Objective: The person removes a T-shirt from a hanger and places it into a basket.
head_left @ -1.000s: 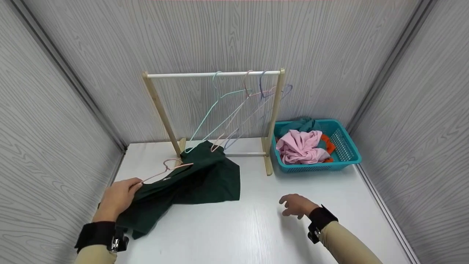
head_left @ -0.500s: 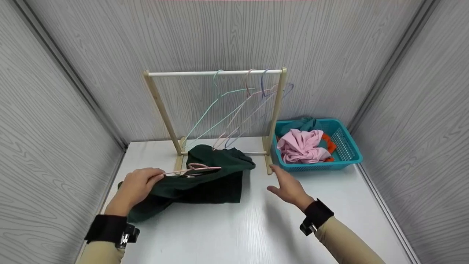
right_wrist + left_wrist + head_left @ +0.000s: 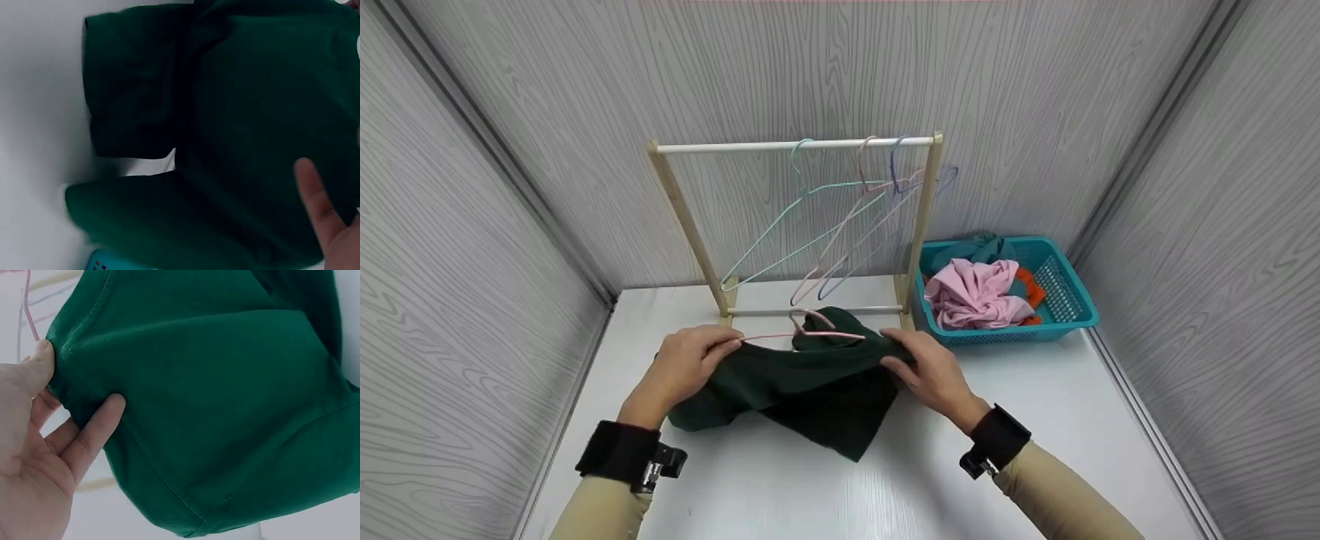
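A dark green T-shirt (image 3: 802,375) is held up above the table, a pink hanger (image 3: 810,334) sitting in its neck with the hook pointing up. My left hand (image 3: 684,367) pinches the shirt's left shoulder together with the hanger's end. In the left wrist view, the thumb of that hand (image 3: 34,455) presses the cloth at the seam by the hanger wire. At the opposite shoulder, my right hand (image 3: 936,375) grips the cloth between thumb and fingers. The right wrist view shows one finger (image 3: 318,202) lying along the green fabric; the hanger's right end is hidden.
Behind the shirt stands a wooden rack with a white rail (image 3: 720,147). A mint hanger (image 3: 765,247), another pink hanger (image 3: 832,247) and a purple hanger (image 3: 894,169) hang on it. Right of it, a teal basket (image 3: 1065,300) holds crumpled pink, teal and orange clothes.
My left hand has carried the shirt and hanger rightward and up toward the middle. My right hand has moved up from the table and taken hold of the shirt's right shoulder.
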### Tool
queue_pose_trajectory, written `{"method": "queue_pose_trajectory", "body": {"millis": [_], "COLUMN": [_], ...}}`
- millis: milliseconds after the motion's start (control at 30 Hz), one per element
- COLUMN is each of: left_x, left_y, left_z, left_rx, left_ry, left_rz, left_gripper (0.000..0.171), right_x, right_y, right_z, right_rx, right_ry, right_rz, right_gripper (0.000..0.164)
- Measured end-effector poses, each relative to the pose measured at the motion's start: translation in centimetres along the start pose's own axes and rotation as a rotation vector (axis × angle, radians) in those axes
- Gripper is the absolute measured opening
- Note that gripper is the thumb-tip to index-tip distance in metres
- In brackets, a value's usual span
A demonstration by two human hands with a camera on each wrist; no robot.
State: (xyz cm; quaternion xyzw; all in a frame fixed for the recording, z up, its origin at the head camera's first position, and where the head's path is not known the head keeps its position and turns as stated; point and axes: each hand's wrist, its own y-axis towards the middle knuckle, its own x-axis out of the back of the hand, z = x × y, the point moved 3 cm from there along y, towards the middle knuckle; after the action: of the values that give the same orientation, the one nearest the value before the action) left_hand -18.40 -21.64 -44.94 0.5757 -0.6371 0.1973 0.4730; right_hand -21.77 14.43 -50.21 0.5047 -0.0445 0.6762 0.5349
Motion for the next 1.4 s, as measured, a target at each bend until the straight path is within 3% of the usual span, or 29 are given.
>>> {"method": "queue_pose_trajectory", "body": {"millis": [167,267,367,500,667,933,1200,1400], "left_x": [-0.3,-0.6,-1.3,-2.6,-4.3,-6.2,-6.6,-6.1], "left_y": [1.4,2.0,2.7,3.5,4.4,5.1,5.0,4.5], "left_z": [-1.4,-2.2,-3.1,-4.4,-6.1,-6.9,-6.9,-5.3], "left_rx": [0.019,0.037,0.032,-0.009,-0.033,0.094,0.010,0.013], "left_ry": [-0.030,-0.036,-0.009,-0.003,-0.131,-0.425,-0.273,-0.238], "left_rz": [0.031,0.049,0.080,0.118,0.164,0.259,0.207,0.168], "left_gripper": [0.021,0.022,0.022,0.020,0.020,0.019,0.022,0.019], "right_x": [1.7,2.6,3.1,2.8,2.1,1.8,2.1,3.4], "right_y": [0.4,0.4,0.3,-0.1,-0.7,-1.3,-1.5,-2.2], "right_z": [0.2,0.2,0.0,-0.3,-0.5,-0.6,-1.6,-3.5], "right_rx": [0.073,0.041,-0.001,-0.030,-0.044,-0.031,-0.094,-0.135], "right_ry": [0.002,-0.002,-0.012,-0.025,-0.021,-0.051,-0.002,0.009], "right_rz": [-0.192,-0.274,-0.304,-0.291,-0.254,-0.230,-0.125,-0.136], "right_gripper": [0.017,0.013,0.012,0.010,0.008,0.006,0.009,0.009]}}
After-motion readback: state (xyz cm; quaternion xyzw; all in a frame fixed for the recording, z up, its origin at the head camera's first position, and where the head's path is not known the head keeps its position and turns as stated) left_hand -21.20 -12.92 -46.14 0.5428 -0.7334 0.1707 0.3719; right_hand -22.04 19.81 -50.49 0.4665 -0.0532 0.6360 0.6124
